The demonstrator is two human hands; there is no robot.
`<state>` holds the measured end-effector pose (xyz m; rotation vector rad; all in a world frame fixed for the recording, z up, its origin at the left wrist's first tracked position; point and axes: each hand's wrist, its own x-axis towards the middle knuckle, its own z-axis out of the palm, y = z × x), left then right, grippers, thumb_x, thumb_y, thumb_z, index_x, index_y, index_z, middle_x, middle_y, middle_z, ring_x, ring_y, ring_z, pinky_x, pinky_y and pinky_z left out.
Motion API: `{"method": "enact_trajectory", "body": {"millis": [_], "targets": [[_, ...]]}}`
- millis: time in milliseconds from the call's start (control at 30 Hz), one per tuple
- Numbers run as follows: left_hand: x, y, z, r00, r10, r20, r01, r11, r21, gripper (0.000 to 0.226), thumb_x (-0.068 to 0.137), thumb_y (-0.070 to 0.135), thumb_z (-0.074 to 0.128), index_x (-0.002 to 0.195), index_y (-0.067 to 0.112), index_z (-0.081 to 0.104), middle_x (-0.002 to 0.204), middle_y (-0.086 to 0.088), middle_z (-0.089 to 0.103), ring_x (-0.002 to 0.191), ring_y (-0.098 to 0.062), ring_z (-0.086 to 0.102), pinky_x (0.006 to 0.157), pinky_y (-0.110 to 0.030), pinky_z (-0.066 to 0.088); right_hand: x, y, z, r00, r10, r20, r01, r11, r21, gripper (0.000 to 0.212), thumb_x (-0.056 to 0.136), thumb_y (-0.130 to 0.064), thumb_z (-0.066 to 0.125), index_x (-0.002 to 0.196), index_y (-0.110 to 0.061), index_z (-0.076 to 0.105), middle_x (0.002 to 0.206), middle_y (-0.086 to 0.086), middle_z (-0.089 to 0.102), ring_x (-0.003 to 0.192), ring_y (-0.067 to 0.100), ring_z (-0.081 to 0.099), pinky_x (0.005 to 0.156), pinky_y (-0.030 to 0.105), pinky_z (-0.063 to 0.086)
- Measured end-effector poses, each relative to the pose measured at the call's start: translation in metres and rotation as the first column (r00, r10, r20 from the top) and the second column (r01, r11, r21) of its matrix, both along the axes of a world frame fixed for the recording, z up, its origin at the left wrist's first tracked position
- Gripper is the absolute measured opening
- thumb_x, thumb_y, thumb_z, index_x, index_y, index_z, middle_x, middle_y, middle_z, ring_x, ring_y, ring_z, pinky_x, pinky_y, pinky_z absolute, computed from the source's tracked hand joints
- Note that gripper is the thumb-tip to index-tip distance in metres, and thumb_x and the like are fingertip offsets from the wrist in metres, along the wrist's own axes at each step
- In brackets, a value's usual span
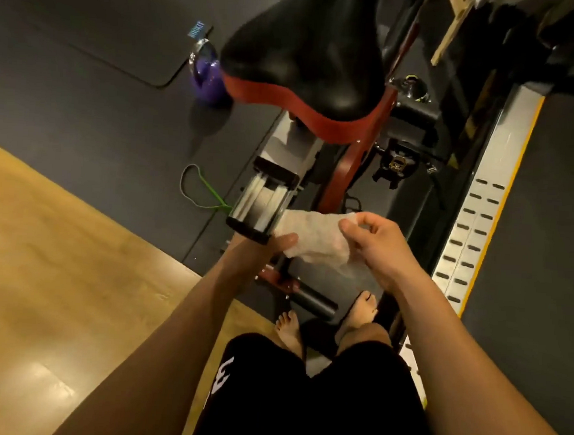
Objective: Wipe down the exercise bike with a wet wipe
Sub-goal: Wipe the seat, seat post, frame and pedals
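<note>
You hold the wet wipe (314, 237) stretched between both hands just behind the exercise bike (320, 95): left hand (267, 246) pinching its near-left edge, right hand (374, 246) gripping its right edge. The black saddle (306, 43) overhangs ahead. Open dark mat lies left of the bike, holding a purple kettlebell (207, 74) and green band (203, 188). A perforated metal rail (477, 209) bounds the bike's right side.

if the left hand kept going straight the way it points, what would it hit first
Probably the black end cap of the seat slider; the left hand, pinching the wet wipe, sits right beside it. Depth is unclear from one view.
</note>
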<state>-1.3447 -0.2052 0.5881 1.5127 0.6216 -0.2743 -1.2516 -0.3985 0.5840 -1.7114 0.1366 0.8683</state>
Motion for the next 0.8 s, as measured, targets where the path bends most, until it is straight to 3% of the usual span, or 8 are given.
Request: {"method": "enact_trajectory", "body": {"millis": [133,267,367,500,600,667,733,800], "targets": [[-0.025,0.015,0.014,1.000,-0.001,-0.017,0.002,0.997,0.082,0.056,0.079,0.011,0.078,0.129,0.015,0.053,0.106,0.007,0.066,0.096,-0.005,0.066,0.077,-0.020,0.056,-0.017,0.020,0.013,0.997,0.029,-0.074,-0.024,0.998,0.062,0.049,0.089,-0.016,0.068,0.128,-0.036,0.046,0.088,0.008,0.075,0.083,0.023,0.072,0.074,0.042,0.058],[-0.040,0.019,0.027,0.987,-0.076,-0.142,0.098,0.983,0.153,0.060,0.073,-0.001,0.081,0.123,0.012,0.052,0.106,0.004,0.059,0.083,-0.006,0.062,0.067,-0.015,0.055,-0.032,0.033,0.018,0.988,0.127,-0.084,-0.124,0.991,0.043,0.025,0.088,-0.009,0.067,0.103,-0.029,0.071,0.099,0.016,0.072,0.091,0.029,0.070,0.085,0.047,0.057],[-0.055,0.019,0.021,0.947,-0.245,-0.208,0.313,0.850,0.423,0.047,0.074,0.011,0.082,0.118,0.014,0.067,0.108,0.000,0.060,0.096,-0.012,0.056,0.084,-0.020,0.047,-0.038,0.038,0.011,0.967,0.191,-0.168,-0.189,0.982,0.030,0.019,0.082,-0.008,0.073,0.092,-0.023,0.075,0.098,0.007,0.074,0.090,0.023,0.071,0.086,0.040,0.057],[-0.074,0.033,0.018,0.945,-0.225,-0.239,0.319,0.802,0.505,0.016,0.087,0.015,0.068,0.098,0.017,0.079,0.094,-0.008,0.065,0.085,-0.017,0.056,0.071,-0.019,0.039,-0.049,0.051,0.011,0.918,0.384,-0.099,-0.388,0.921,-0.027,0.033,0.074,-0.006,0.080,0.103,-0.020,0.071,0.095,-0.001,0.072,0.081,0.006,0.067,0.072,0.017,0.054],[-0.076,0.063,0.017,0.946,-0.195,-0.258,0.305,0.804,0.510,0.016,0.085,0.029,0.064,0.091,0.025,0.078,0.120,0.004,0.054,0.116,-0.020,0.047,0.098,-0.038,0.041,-0.057,0.070,0.008,0.889,0.457,-0.032,-0.457,0.881,-0.120,0.021,0.077,-0.012,0.078,0.095,-0.023,0.074,0.091,-0.005,0.071,0.085,0.010,0.066,0.076,0.021,0.050],[-0.067,0.089,0.020,0.937,-0.216,-0.273,0.324,0.830,0.454,0.020,0.083,0.031,0.061,0.090,0.022,0.078,0.133,0.007,0.053,0.123,-0.014,0.046,0.102,-0.038,0.040,-0.059,0.083,0.005,0.914,0.405,-0.027,-0.404,0.900,-0.165,0.007,0.080,-0.021,0.075,0.086,-0.022,0.073,0.083,-0.007,0.071,0.085,0.014,0.066,0.077,0.027,0.050],[-0.050,0.113,0.027,0.944,-0.236,-0.231,0.306,0.885,0.349,0.023,0.082,0.026,0.059,0.085,0.010,0.074,0.101,0.002,0.065,0.093,-0.011,0.057,0.083,-0.033,0.047,-0.062,0.099,0.002,0.957,0.287,-0.045,-0.290,0.950,-0.117,0.021,0.074,-0.034,0.078,0.092,-0.023,0.073,0.090,-0.007,0.073,0.092,0.015,0.067,0.082,0.032,0.052],[-0.031,0.140,0.027,0.948,-0.266,-0.173,0.305,0.912,0.274,0.027,0.083,0.026,0.056,0.079,-0.001,0.063,0.074,-0.008,0.053,0.070,-0.013,0.048,0.067,-0.035,0.040,-0.066,0.121,-0.008,0.974,0.109,-0.198,-0.102,0.994,0.044,0.043,0.062,-0.045,0.081,0.097,-0.021,0.071,0.100,-0.002,0.071,0.095,0.015,0.067,0.080,0.032,0.054]]}}
